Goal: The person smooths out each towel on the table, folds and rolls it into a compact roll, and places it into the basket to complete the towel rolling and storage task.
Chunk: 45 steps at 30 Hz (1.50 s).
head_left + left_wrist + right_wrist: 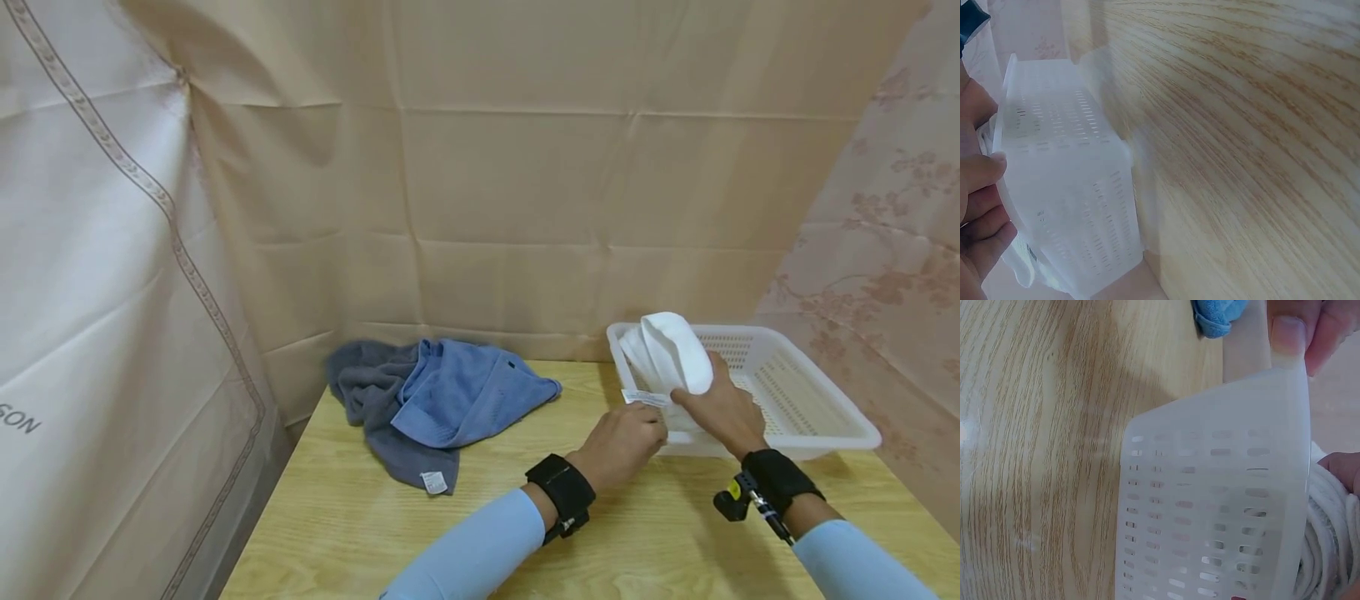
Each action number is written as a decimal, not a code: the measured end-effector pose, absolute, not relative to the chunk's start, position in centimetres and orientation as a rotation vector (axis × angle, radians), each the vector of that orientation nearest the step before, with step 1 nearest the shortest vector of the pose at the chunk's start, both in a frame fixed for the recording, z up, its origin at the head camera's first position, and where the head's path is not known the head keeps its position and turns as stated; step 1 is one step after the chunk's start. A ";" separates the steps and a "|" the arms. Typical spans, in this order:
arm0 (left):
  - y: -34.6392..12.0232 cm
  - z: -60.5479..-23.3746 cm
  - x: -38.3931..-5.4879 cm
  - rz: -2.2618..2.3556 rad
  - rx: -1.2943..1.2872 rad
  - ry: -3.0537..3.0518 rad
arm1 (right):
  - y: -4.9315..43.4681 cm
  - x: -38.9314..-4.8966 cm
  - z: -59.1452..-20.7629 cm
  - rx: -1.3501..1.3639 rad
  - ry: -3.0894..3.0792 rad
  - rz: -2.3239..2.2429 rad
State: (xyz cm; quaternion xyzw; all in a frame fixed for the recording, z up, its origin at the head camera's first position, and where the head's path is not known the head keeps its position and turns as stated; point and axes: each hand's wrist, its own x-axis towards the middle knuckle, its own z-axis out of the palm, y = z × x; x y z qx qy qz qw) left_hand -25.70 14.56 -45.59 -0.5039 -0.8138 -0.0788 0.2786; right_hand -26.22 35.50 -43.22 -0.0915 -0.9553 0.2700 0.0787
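Note:
A white perforated plastic basket [813,396] stands at the right of the table. My left hand [626,437] grips its near left corner, and the left wrist view shows the thumb [985,169] against the basket rim. A folded white towel [671,354] stands up at the basket's left end, with a white label [645,398] by the rim. My right hand [723,408] reaches over the basket's near side and holds this towel, thumb on the near face. In the right wrist view the towel's folded layers [1325,531] show behind the basket wall; most of that hand is hidden.
A blue cloth [472,392] lies partly over a dark grey cloth [412,450] at the table's back left; the grey one has a white tag [433,482]. A beige hanging sheet [510,183] rises behind the wooden table [360,542].

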 end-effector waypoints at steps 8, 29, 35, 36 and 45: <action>14.6 -45.5 -25.7 -0.220 -1.375 -2.194 | 35.4 -26.1 -43.3 -0.283 -2.869 0.807; 14.7 -45.3 -25.6 -0.149 -1.388 -2.189 | 35.4 -26.2 -43.9 -0.294 -2.921 0.780; 14.8 -45.3 -25.5 -0.115 -1.374 -2.183 | 35.3 -26.2 -44.0 -0.285 -2.932 0.764; 14.8 -45.3 -25.5 -0.115 -1.372 -2.185 | 35.3 -26.2 -44.0 -0.283 -2.935 0.761; 14.9 -45.2 -25.5 -0.102 -1.371 -2.209 | 35.2 -26.7 -44.3 -0.288 -2.971 0.753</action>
